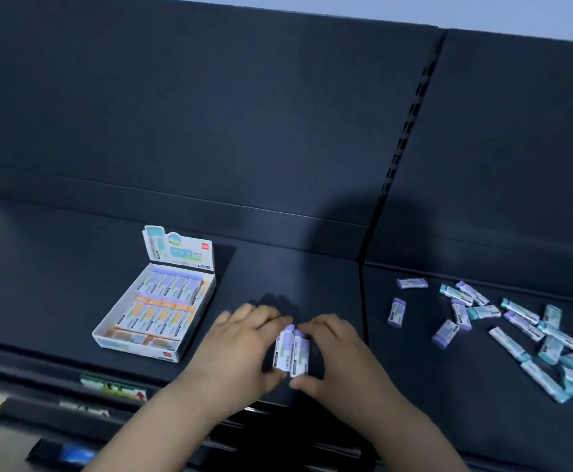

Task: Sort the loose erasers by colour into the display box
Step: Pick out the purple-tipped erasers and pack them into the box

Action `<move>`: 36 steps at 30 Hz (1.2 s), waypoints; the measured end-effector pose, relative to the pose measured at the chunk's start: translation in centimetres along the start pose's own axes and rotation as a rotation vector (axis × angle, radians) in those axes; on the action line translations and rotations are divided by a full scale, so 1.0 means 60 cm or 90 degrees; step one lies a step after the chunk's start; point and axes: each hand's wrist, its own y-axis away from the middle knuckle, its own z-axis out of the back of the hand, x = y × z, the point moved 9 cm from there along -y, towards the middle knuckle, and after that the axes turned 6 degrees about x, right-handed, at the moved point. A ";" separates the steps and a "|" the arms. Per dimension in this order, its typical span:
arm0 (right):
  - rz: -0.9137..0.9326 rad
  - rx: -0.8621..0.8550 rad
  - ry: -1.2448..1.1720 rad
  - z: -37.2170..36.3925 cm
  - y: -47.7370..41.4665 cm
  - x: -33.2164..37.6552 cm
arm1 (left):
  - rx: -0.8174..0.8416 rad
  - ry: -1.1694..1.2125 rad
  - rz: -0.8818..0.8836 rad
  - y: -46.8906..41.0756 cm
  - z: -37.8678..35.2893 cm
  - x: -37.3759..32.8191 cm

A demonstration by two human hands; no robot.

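Observation:
Both hands meet over a small bunch of purple erasers point(291, 352) on the dark shelf. My left hand point(240, 349) grips the bunch from the left, and my right hand point(332, 356) pinches it from the right. The white display box point(107, 338) stands open to the left of my hands, with a row of purple erasers point(172, 284) at its back and orange erasers point(155, 315) in front of them. A loose pile of purple and teal erasers point(516, 328) lies scattered on the shelf to the right.
The dark shelf point(312, 274) has a tall back panel and a slotted upright point(401, 151) between its two bays. A price-tag strip point(114, 390) runs along the front edge. Lower shelves with a few items show at bottom left.

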 end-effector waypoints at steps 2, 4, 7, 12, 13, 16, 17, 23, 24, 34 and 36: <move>0.011 0.007 -0.003 -0.001 -0.005 0.008 | -0.003 -0.010 0.013 0.007 0.009 0.002; 0.021 0.006 -0.007 -0.003 -0.011 0.016 | 0.001 -0.015 0.019 0.011 0.018 0.008; 0.029 0.002 -0.006 -0.008 -0.027 0.032 | 0.009 -0.014 0.028 0.016 0.028 0.032; 0.032 -0.001 0.017 -0.028 -0.059 0.074 | 0.014 0.013 0.040 0.033 0.037 0.083; 0.029 -0.003 0.023 -0.034 -0.067 0.083 | 0.015 0.019 0.036 0.037 0.038 0.096; 0.013 -0.013 0.035 -0.051 -0.095 0.115 | 0.030 0.022 0.016 0.044 0.039 0.143; 0.006 -0.018 0.043 -0.058 -0.108 0.128 | 0.039 0.017 0.006 0.046 0.041 0.164; -0.064 -0.063 0.075 -0.086 -0.179 0.193 | 0.085 0.013 -0.018 0.061 0.080 0.307; -0.091 -0.066 0.083 -0.088 -0.184 0.193 | 0.095 0.008 -0.013 0.063 0.084 0.329; -0.223 -0.044 0.140 -0.105 -0.219 0.189 | 0.177 0.024 -0.058 0.073 0.063 0.380; -0.224 -0.024 0.154 -0.108 -0.227 0.185 | 0.193 0.037 -0.054 0.077 0.055 0.379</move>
